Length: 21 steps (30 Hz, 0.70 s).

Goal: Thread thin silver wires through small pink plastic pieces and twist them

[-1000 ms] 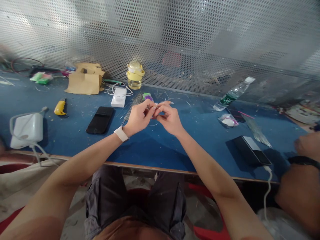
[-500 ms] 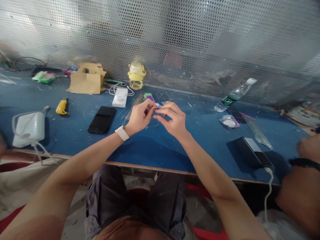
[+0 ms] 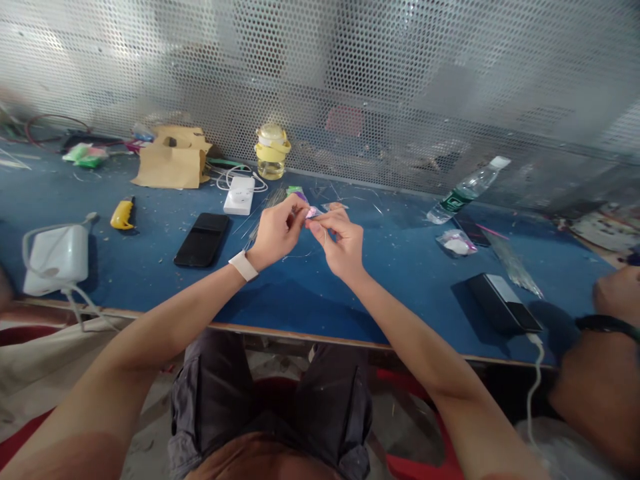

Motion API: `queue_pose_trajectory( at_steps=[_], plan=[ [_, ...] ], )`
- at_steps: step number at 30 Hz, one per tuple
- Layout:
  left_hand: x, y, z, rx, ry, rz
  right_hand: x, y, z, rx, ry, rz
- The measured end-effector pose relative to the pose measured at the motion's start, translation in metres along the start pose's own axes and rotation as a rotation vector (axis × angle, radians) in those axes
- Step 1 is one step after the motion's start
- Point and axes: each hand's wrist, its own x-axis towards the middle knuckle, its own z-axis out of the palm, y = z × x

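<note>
My left hand [image 3: 279, 231], with a white band at the wrist, is closed in a pinch above the middle of the blue table [image 3: 310, 303]. Facing it, my right hand [image 3: 343, 244] pinches too, its fingertips almost meeting the left ones. A small pink-and-white thing [image 3: 311, 212] shows at the fingertips; whether it is held or lies behind them I cannot tell. What the fingers grip is too small to name. Beside my left hand lies a bundle of thin wires [image 3: 273, 199]. Just beyond it is a small green and purple packet [image 3: 297, 192].
Leftward lie a black phone [image 3: 202, 240], a white power adapter [image 3: 239, 195] and a yellow cutter [image 3: 123, 214]. A yellow-lidded jar [image 3: 271, 152] stands behind. To the right are a tilted water bottle [image 3: 467, 191], a black box-shaped device [image 3: 504, 304] and another person's arm [image 3: 605, 360].
My right hand has shifted slightly left, and its fingers have drawn together from a looser spread. The pink-and-white thing shows more clearly. My left hand has barely moved.
</note>
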Motion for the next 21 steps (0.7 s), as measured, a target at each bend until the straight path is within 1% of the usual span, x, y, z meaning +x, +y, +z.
queue_pose_trajectory(
  at_steps=[6, 9, 12, 13, 15, 16, 18, 21],
  plan=[
    [0.001, 0.002, 0.001, -0.076, 0.016, -0.028, 0.0, 0.002, 0.0, 0.18, -0.038, 0.135],
    [0.002, 0.004, 0.001, -0.095, 0.02, -0.029, 0.005, 0.008, -0.001, 0.287, -0.016, 0.24],
    [0.002, 0.006, 0.002, -0.068, -0.008, -0.008, 0.015, 0.011, -0.01, 0.347, 0.011, 0.331],
    [0.001, 0.007, 0.002, -0.058, -0.017, -0.002, 0.019, 0.012, -0.015, 0.355, -0.016, 0.349],
    [0.001, 0.007, 0.001, -0.062, -0.027, -0.005, 0.025, 0.012, -0.025, 0.35, -0.096, 0.364],
    [0.001, 0.007, 0.001, -0.074, -0.031, -0.017, 0.028, 0.012, -0.029, 0.347, -0.115, 0.362],
    [0.0, 0.007, 0.001, -0.103, -0.04, -0.046, 0.03, 0.013, -0.033, 0.351, -0.108, 0.352],
    [-0.002, 0.009, 0.001, -0.111, -0.062, -0.065, 0.03, 0.014, -0.031, 0.403, -0.076, 0.342]
  ],
)
